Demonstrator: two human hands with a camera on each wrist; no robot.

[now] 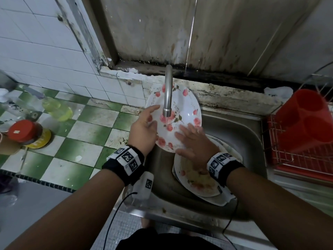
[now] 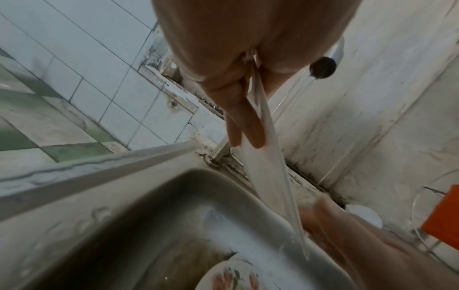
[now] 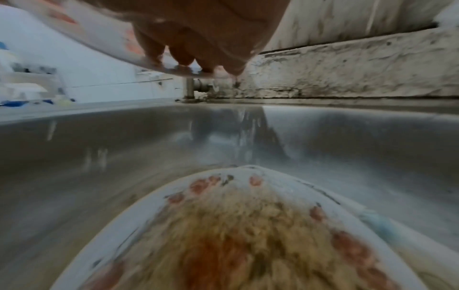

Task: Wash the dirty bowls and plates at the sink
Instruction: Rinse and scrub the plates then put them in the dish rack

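A white plate with pink flowers (image 1: 182,107) is held tilted under the running tap (image 1: 168,91), over the steel sink (image 1: 245,139). My left hand (image 1: 145,128) grips its left rim; in the left wrist view the plate (image 2: 270,176) runs edge-on between thumb and fingers (image 2: 244,117). Over on the plate's lower face, my right hand (image 1: 191,141) lies flat with straight fingers (image 3: 183,53) pressing on it. Below it, a stack of dirty floral plates (image 1: 198,184) smeared with yellow-brown food (image 3: 248,239) sits in the basin.
A red cutlery holder (image 1: 302,121) stands in a wire rack at the right of the sink. On the green-and-white tiled counter (image 1: 86,141) at the left are a bottle of yellow-green liquid (image 1: 57,109) and a red-lidded jar (image 1: 25,132). A stained wall rises behind the tap.
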